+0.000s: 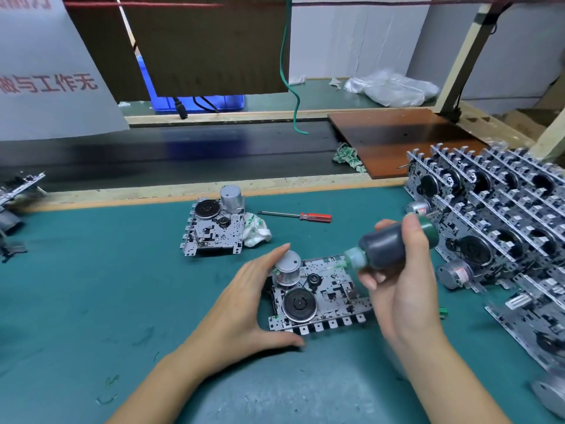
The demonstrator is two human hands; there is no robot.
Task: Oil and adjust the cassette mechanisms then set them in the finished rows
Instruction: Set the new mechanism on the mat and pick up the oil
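Observation:
A metal cassette mechanism (pixel 324 298) with a silver motor and black flywheel lies flat on the green mat in front of me. My left hand (pixel 244 310) holds its left side, fingers against the motor, thumb at the near edge. My right hand (pixel 400 289) grips a dark oil bottle (pixel 388 246), tilted with its pale green nozzle pointing down-left over the mechanism's far edge. A second mechanism (pixel 214 224) lies farther back. Rows of stacked mechanisms (pixel 495 221) stand leaning at the right.
A red-handled screwdriver (pixel 302 215) and a white-green rag (pixel 256 231) lie beside the second mechanism. Another rag (pixel 348 156) and a brown board (pixel 403 139) sit on the dark conveyor belt (pixel 183 154). More mechanisms sit at the left edge (pixel 15 191). A green cable (pixel 290 75) hangs above.

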